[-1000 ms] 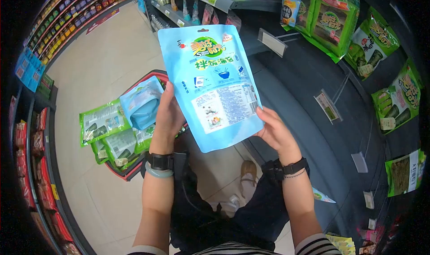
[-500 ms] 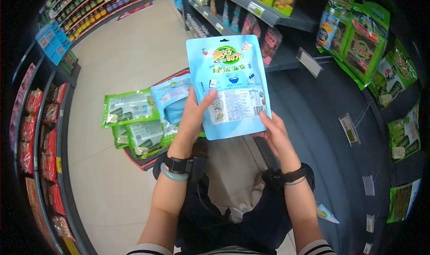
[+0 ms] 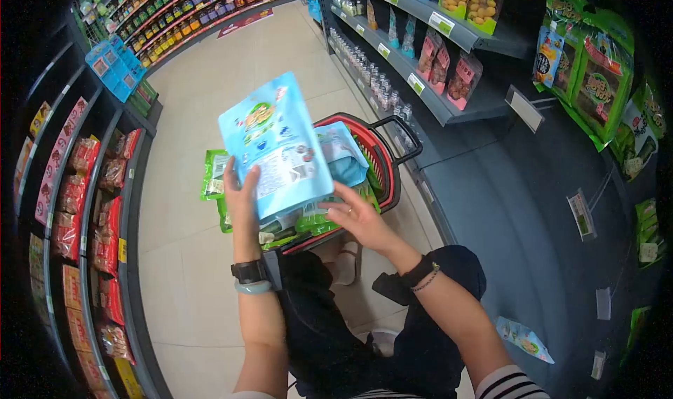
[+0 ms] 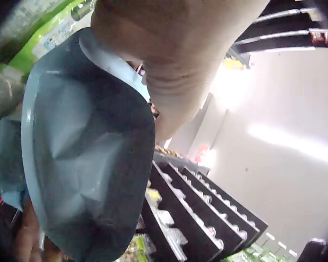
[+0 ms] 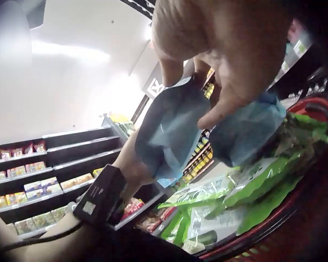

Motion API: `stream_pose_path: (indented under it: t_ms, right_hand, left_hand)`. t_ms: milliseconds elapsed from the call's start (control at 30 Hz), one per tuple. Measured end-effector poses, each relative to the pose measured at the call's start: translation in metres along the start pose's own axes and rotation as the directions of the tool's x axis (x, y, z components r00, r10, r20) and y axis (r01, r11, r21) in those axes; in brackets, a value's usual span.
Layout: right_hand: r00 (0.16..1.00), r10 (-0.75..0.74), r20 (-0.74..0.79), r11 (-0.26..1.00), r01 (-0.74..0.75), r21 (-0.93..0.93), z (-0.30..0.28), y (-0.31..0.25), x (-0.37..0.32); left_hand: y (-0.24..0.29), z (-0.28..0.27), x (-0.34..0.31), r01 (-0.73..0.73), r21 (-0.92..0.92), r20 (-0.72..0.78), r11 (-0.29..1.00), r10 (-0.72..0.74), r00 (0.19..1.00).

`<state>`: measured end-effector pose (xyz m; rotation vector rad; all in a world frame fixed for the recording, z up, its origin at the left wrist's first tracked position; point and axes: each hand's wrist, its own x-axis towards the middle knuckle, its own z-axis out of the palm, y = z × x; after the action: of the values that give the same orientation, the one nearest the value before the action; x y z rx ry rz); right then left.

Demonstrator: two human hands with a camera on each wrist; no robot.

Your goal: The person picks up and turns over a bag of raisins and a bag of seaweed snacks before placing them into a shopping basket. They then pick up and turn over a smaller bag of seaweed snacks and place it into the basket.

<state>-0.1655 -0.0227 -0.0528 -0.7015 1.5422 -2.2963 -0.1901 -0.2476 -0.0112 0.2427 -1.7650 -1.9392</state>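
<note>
A light blue seaweed pouch (image 3: pixel 277 146) with printed text and a green logo is tilted above the basket. My left hand (image 3: pixel 240 199) grips its left lower side, thumb on the printed face. Its gusseted bottom (image 4: pixel 87 153) fills much of the left wrist view. Beside the pouch's lower right corner is my right hand (image 3: pixel 361 220), its fingers spread and not wrapped around it. Underneath stands a red and black shopping basket (image 3: pixel 387 164) with another blue pouch (image 3: pixel 345 159) and several green seaweed packs (image 5: pixel 257 185) in it.
Shelves with red packets (image 3: pixel 109 241) line the left side. On the right, green seaweed packs (image 3: pixel 596 83) hang over a dark shelf base (image 3: pixel 491 210), where a small blue pack (image 3: pixel 524 339) lies. Jars (image 3: pixel 203 20) stand on shelves at the far end of the tiled aisle.
The blue pouch has moved left and tilted, now over the basket. My right hand has let go of its lower right corner. The view has swung so the basket appears further right.
</note>
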Motion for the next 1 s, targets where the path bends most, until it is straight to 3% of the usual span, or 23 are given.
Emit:
stream_pose_path:
  t_ms: [33,100,200,233,267,333,467,633,733,800,867,900,933,1000]
  right_hand:
    - [0.999,0.036,0.017,0.999,-0.036,-0.024,0.002,0.007,0.001]
    - [0.996,0.063,0.056,0.998,-0.062,-0.023,0.005,0.019,0.002]
    - [0.991,0.109,0.082,0.994,-0.107,-0.029,0.007,0.025,0.000]
    - [0.993,0.089,0.077,0.995,-0.085,-0.054,0.007,0.025,0.000]
    - [0.995,0.070,0.074,0.995,-0.064,-0.079,0.007,0.024,-0.001]
    - [0.996,0.076,0.046,0.996,-0.073,-0.060,0.005,0.020,-0.003]
    - [0.995,0.092,-0.028,0.989,-0.095,-0.117,-0.005,0.009,-0.008]
    - [0.991,-0.021,-0.130,0.946,-0.023,-0.324,-0.017,-0.034,-0.029]
    - [0.954,-0.149,-0.261,0.919,0.036,-0.392,-0.030,-0.082,-0.057]
    - [0.884,-0.219,-0.413,0.948,0.094,-0.303,-0.044,-0.104,-0.092]
    - [0.783,-0.291,-0.550,0.918,0.066,-0.391,-0.055,-0.121,-0.145]
    - [0.698,-0.309,-0.646,0.917,0.039,-0.396,-0.059,-0.125,-0.176]
    - [0.609,-0.323,-0.724,0.919,0.019,-0.394,-0.062,-0.126,-0.207]
    - [0.422,-0.393,-0.817,0.859,-0.149,-0.490,-0.068,-0.114,-0.277]
  left_hand:
    - [-0.005,-0.013,0.005,0.002,0.007,0.008,1.000,-0.002,1.000]
    - [-0.017,-0.036,0.012,0.114,0.203,-0.140,0.973,-0.086,0.986]
    - [-0.032,-0.055,0.006,0.070,0.282,-0.169,0.957,-0.022,0.985]
    - [-0.037,-0.067,0.015,0.060,0.643,-0.202,0.763,0.094,0.975]
    - [-0.048,-0.073,0.018,0.059,0.644,-0.199,0.763,0.092,0.976]
    - [-0.051,-0.069,0.016,-0.025,0.760,-0.167,0.650,0.232,0.958]
    - [-0.049,-0.040,0.011,-0.073,0.671,-0.044,0.737,0.138,0.989]
    - [-0.021,0.037,-0.018,-0.380,0.568,0.102,0.730,0.395,0.913]
    - [-0.003,0.096,-0.046,-0.478,0.442,0.230,0.759,0.419,0.878]
    - [0.002,0.142,-0.072,-0.501,0.315,0.346,0.806,0.394,0.851]
    - [0.004,0.183,-0.107,-0.408,0.086,0.489,0.909,0.319,0.812]
    - [-0.004,0.205,-0.125,-0.478,0.008,0.550,0.878,0.395,0.736]
    - [-0.002,0.224,-0.150,-0.306,-0.094,0.630,0.948,0.294,0.719]
    - [-0.010,0.255,-0.200,-0.146,-0.207,0.769,0.967,0.253,0.587]
